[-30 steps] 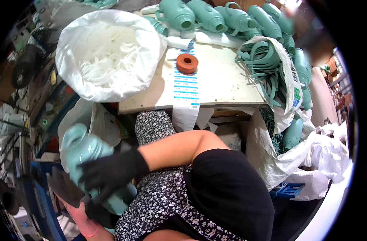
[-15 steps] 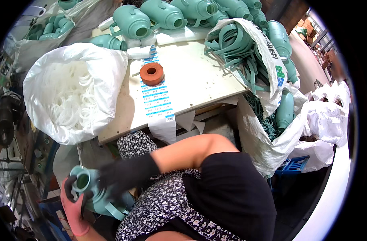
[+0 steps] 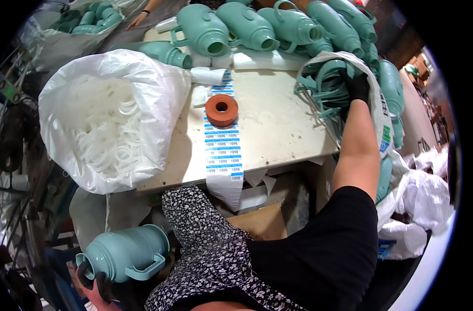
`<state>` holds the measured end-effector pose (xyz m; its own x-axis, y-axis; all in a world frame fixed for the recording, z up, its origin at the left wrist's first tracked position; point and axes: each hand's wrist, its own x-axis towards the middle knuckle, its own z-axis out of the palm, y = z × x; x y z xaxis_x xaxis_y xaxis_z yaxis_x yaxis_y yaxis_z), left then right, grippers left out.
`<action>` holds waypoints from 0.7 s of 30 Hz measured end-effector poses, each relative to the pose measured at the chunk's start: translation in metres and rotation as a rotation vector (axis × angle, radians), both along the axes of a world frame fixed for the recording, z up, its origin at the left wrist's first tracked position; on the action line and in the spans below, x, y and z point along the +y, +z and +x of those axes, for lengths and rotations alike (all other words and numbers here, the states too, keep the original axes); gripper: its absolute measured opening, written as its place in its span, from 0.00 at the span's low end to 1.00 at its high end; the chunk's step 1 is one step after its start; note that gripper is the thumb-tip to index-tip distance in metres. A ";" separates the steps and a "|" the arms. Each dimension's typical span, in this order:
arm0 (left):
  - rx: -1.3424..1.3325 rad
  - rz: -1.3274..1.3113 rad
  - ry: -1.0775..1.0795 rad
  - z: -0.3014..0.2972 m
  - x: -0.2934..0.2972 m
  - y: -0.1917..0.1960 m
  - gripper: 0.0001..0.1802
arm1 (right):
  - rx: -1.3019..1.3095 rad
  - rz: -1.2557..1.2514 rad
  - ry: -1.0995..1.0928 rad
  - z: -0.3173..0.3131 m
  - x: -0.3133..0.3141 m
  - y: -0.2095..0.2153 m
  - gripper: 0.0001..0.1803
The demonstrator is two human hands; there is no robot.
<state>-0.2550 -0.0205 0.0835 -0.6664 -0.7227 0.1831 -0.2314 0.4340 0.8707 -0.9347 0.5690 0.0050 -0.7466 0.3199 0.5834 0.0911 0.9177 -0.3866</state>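
A teal plastic jug (image 3: 125, 251) with a handle lies on its side low at the left, beside my lap. My left hand (image 3: 94, 282), in a black glove, grips the jug from below near its mouth. My right arm reaches up across the table's right edge. My right hand (image 3: 356, 85), also in a black glove, is sunk in a tangle of teal straps (image 3: 322, 90) inside an open white bag, its fingers closed among them.
On the pale table (image 3: 278, 129) stand an orange tape roll (image 3: 221, 110) and a strip of blue-and-white labels (image 3: 223, 150). A big white bag of white rings (image 3: 107, 124) fills the left. Several teal jugs (image 3: 247, 26) are piled behind. Another person's hand (image 3: 143, 15) shows at the top.
My right hand has left the jug at the lower left and gone up to the bag of straps on the right. The left hand alone keeps the jug.
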 end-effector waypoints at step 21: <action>0.085 -0.074 0.089 0.025 -0.024 -0.054 0.19 | -0.040 0.220 0.849 0.118 -0.129 0.011 0.35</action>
<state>-0.2300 -0.0450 0.0295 -0.5800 -0.7608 0.2912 -0.1983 0.4787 0.8553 -0.8163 0.4399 0.0164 -0.7022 -0.4697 0.5351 -0.6468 0.7349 -0.2038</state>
